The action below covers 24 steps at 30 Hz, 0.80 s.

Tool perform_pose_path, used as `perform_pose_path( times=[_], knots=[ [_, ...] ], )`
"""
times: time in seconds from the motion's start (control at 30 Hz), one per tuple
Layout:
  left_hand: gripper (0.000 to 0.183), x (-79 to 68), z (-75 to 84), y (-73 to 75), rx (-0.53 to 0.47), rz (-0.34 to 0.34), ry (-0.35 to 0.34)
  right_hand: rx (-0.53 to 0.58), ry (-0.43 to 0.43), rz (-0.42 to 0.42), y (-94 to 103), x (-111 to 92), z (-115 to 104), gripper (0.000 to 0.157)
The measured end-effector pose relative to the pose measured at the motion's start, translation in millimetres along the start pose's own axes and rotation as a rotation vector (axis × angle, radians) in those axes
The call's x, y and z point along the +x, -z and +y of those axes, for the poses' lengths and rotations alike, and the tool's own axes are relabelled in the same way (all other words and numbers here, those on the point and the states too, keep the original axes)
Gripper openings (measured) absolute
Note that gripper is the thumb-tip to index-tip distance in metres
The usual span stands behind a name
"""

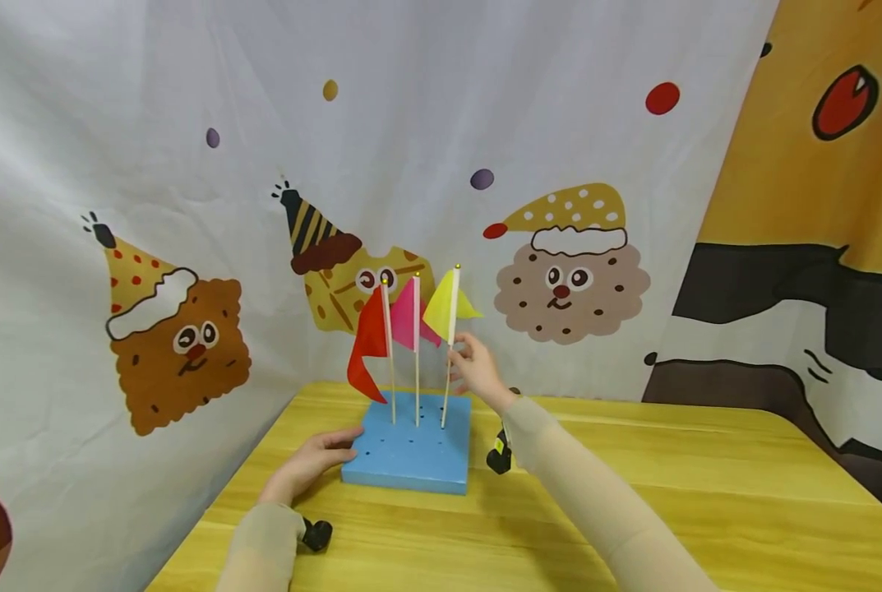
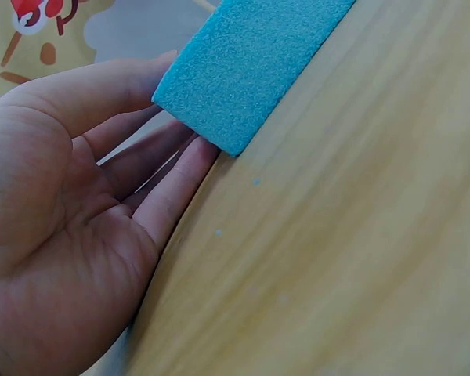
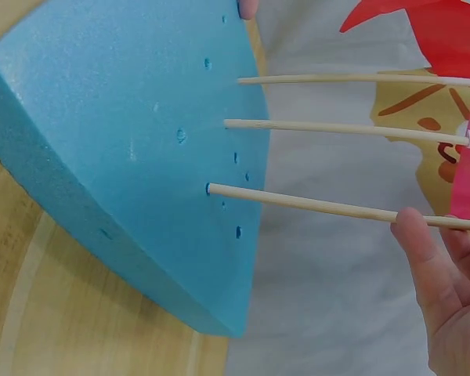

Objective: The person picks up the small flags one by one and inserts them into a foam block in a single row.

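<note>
A blue foam block (image 1: pixel 404 464) with small holes in its top lies on the table. A red flag (image 1: pixel 370 333), a pink flag (image 1: pixel 405 316) and a yellow flag (image 1: pixel 441 308) stand on it on thin wooden sticks. The yellow flag's stick leans slightly, its lower end at a hole in the right wrist view. My right hand (image 1: pixel 477 370) pinches this stick just under the cloth, between thumb and fingers. At the block's left edge, my left hand (image 1: pixel 311 464) touches the side with extended fingers, also seen against the block's corner in the left wrist view.
The wooden table (image 1: pixel 633 477) extends to the right and in front of the block. Several other holes show in the block's top. A white curtain (image 1: pixel 411 123) with cartoon biscuits hangs behind the table. Black devices (image 1: pixel 317 534) sit at both wrists.
</note>
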<state>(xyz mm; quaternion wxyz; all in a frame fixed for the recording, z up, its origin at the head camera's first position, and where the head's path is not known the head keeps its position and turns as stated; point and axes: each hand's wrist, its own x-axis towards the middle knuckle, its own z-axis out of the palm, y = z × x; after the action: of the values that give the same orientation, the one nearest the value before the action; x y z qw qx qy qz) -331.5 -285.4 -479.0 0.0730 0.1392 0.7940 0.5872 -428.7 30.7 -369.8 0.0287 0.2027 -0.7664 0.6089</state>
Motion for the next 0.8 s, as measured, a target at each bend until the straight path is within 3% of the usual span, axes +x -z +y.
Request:
perform_pose_path(
  times=[0.2, 0.33, 0.8],
  knots=[
    [0.054, 1.2, 1.4, -1.1, -0.001, -0.004, -0.021, -0.028, -0.004, 0.010, -0.7, -2, 5, 0.023],
    [0.054, 0.8, 2.2, -2.8, 0.009, -0.009, -0.028, -0.035, -0.005, 0.004, -1.2, -5, 10, 0.026],
    [0.053, 1.2, 1.1, -1.5, -0.012, 0.003, 0.018, -0.010, -0.002, -0.025, -5.8, -10, 8, 0.026]
  ],
)
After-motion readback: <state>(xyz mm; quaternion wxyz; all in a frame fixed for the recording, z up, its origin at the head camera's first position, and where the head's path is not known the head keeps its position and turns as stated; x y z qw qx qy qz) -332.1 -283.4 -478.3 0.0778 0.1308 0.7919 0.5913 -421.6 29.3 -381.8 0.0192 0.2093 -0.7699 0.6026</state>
